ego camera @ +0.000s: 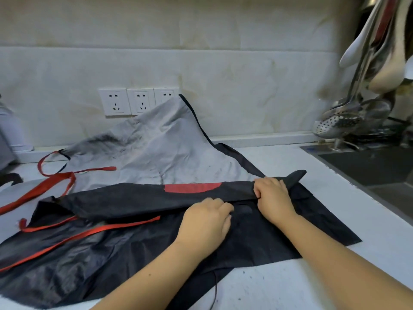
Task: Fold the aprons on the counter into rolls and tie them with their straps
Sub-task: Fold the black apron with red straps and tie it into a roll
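Observation:
A black apron [125,249] with red straps [89,224] and a red patch [194,187] lies spread on the white counter [335,276]. Its far edge is folded over toward me into a long band. My right hand [272,198] grips that folded band near its right end, fingers curled round the cloth. My left hand [207,222] lies just left of it with its fingers curled into the fold. Behind, a grey apron [161,148] with dark trim lies partly propped against the wall, and its red straps [51,184] trail to the left.
Three wall sockets [138,100] sit behind the grey apron. Ladles and a slotted spoon [348,117] hang at the right above a dark sink [371,166]. A thin black cord [215,287] lies near the front edge.

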`<state>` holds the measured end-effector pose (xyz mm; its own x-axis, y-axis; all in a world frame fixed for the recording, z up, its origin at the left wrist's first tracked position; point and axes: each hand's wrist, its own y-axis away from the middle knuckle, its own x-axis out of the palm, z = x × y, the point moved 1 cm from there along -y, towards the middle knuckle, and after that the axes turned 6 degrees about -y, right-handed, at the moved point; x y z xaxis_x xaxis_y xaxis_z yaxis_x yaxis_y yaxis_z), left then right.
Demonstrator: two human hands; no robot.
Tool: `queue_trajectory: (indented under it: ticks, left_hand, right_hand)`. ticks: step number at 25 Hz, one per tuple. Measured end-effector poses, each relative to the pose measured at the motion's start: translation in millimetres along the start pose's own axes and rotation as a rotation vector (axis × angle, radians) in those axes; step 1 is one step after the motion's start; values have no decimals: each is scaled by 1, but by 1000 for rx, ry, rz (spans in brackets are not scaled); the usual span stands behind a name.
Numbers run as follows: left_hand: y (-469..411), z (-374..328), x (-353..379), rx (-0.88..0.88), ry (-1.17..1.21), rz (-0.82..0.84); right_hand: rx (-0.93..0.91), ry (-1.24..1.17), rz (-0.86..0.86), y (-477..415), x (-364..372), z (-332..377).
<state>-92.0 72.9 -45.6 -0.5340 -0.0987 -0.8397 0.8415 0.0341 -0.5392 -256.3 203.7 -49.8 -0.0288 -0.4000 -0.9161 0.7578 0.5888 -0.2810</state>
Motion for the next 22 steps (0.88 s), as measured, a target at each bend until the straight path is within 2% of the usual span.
queue_trajectory:
  ticks: [1, 2, 4, 6, 8, 11, 13, 18, 22]
  left_hand:
    - [3, 3, -1, 18, -35, -92]
    - [3, 7, -1, -9, -72, -115]
    - [5, 13, 0, -126, -112, 52]
    - [9, 18, 7, -237, -110, 217]
    - [11, 22, 15, -302, -61, 322]
    - [11, 22, 19, -349, -32, 358]
    - [11, 22, 21, -378, -14, 397]
    - [9, 22, 24, -373, 30, 404]
    - [10, 22, 23, -374, 48, 421]
  right_hand:
    - [33, -15, -1, 1, 1, 1]
    - [61, -46, 14, 1, 1, 3]
    - [113, -168, 29, 5, 0, 4]
    - [130, -244, -83, 9, -4, 8]
    - [136, -172, -130, 9, -3, 16]
    - [138, 14, 203, 4, 14, 29]
    - [207, 19, 323, -3, 18, 19]
    - [442, 57, 296, -14, 1, -34]
    - [602, 95, 270, -16, -4, -20]
